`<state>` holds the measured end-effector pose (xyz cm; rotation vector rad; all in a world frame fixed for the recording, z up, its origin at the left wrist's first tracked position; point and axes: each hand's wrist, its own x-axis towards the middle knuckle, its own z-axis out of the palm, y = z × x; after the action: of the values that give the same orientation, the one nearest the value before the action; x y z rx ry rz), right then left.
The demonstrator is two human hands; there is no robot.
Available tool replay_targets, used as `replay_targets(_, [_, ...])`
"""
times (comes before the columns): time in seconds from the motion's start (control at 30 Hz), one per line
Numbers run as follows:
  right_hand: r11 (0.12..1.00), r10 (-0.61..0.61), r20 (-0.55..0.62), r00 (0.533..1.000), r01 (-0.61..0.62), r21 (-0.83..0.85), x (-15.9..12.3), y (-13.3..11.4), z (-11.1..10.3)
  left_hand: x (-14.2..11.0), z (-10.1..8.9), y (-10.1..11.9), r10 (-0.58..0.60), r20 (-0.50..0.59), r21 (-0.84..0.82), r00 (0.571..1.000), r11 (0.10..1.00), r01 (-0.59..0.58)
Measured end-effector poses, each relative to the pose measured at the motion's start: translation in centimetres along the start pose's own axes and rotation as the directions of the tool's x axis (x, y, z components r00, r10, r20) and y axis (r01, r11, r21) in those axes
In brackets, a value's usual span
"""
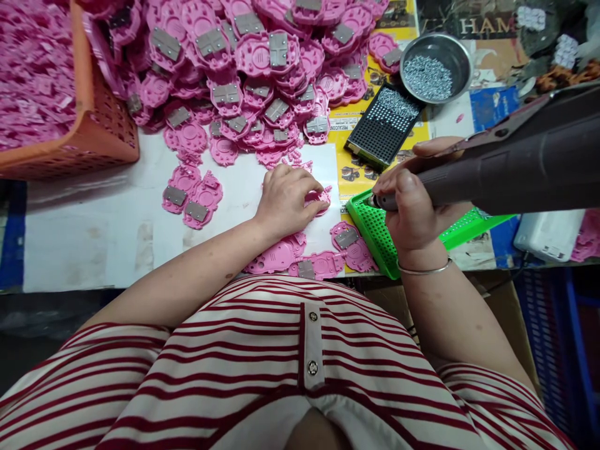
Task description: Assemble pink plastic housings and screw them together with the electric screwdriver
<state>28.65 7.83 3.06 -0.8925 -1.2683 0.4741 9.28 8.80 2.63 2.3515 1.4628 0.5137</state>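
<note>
My left hand [290,199] has its fingers curled round the edge of a pink plastic part [320,201], pressing it on the white sheet; my palm covers much of that part. In my right hand [415,209] is a dark electric screwdriver [510,153], held nearly level with its bit pointing left. The bit's tip is over the left part of a green perforated tray [375,234]; whether it touches the tray I cannot tell. More pink parts lie near my body, one with a grey metal plate [345,237].
A large heap of pink parts [244,56] covers the back. At left stands an orange basket [100,119] of small pink pieces. Behind the green tray are a black perforated tray [384,125] with screws and a metal bowl [462,59] of screws. Two pink parts [199,200] lie left.
</note>
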Motion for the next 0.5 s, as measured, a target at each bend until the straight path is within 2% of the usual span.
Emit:
replay_targets(0.37, [1.0,0.006,0.003,1.0,-0.006,0.009,-0.31,0.52,-0.16,0.2,0.26,-0.38,0.087,-0.019,-0.037,0.996,0.995,-0.087])
replay_targets(0.5, [1.0,-0.019,0.011,1.0,0.019,-0.008,-0.32,0.57,-0.25,0.4,0.28,-0.29,0.075,0.006,-0.021,0.997,0.997,-0.075])
